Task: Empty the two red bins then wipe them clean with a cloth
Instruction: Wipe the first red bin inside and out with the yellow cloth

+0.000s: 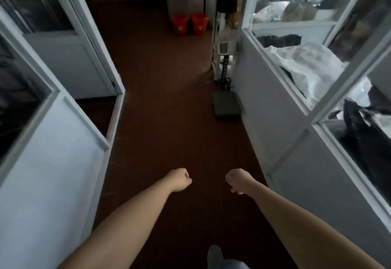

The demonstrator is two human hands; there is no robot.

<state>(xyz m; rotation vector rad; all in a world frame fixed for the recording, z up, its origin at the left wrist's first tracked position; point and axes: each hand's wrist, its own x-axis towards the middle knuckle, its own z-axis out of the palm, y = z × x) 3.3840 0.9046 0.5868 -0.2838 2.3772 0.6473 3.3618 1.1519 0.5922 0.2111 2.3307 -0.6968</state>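
Note:
Two red bins stand side by side on the floor at the far end of a corridor, the left bin (180,24) and the right bin (199,23), in front of a grey cabinet. What is inside them cannot be made out from here. My left hand (179,179) and my right hand (237,180) are stretched out in front of me, low in the view and far from the bins. Both hands are curled into fists and hold nothing. No cloth is in sight.
The dark red floor (165,103) runs between white partition walls with windows on both sides. A platform scale (226,106) with a display post stands against the right wall. A grey cabinet (186,0) is behind the bins. White bags lie behind the right windows.

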